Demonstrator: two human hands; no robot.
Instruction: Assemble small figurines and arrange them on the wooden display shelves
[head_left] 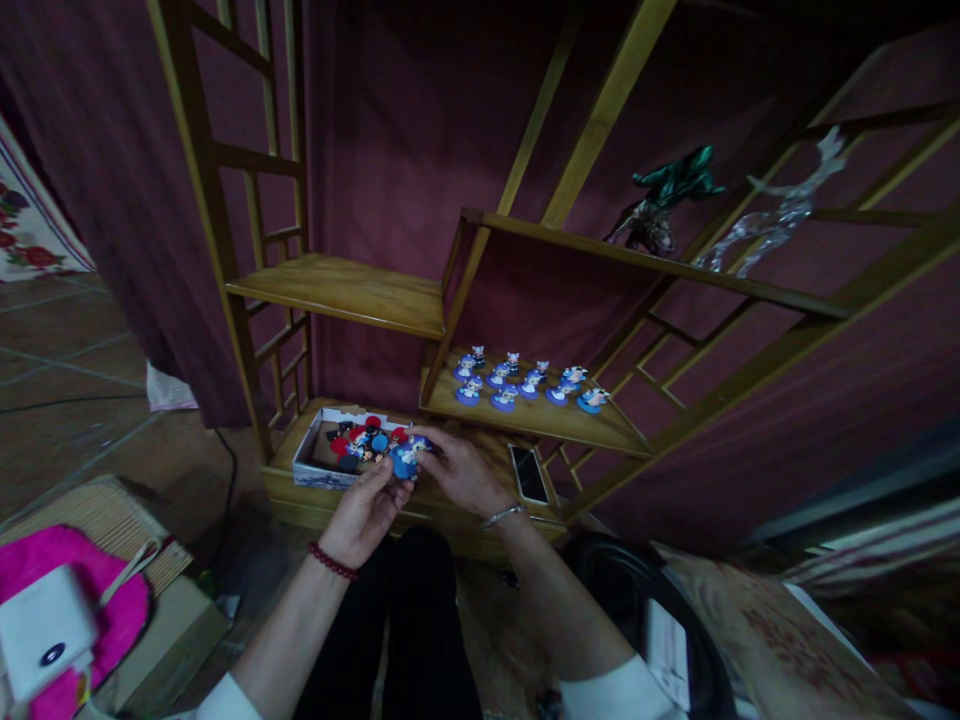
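Between my two hands is a small blue and white figurine [409, 455] on a blue base. My left hand [373, 500], with a dark red bead bracelet at the wrist, grips it from the left and below. My right hand [457, 465], wearing a silver bangle, has its fingers closed on the figurine's right side. Just left of them stands an open cardboard box [319, 477] with several red, black and blue figurines [360, 440] jumbled inside. On the middle shelf, several purple-blue figurines [504, 398] stand upright in rows.
A wooden display rack [337, 285] surrounds the work area. A phone [529, 473] lies on the lower shelf at right. Higher up are a green ornament [660, 195] and a clear deer figure [780, 225]. A white device [45, 630] sits on a pink cushion [124, 585] at left.
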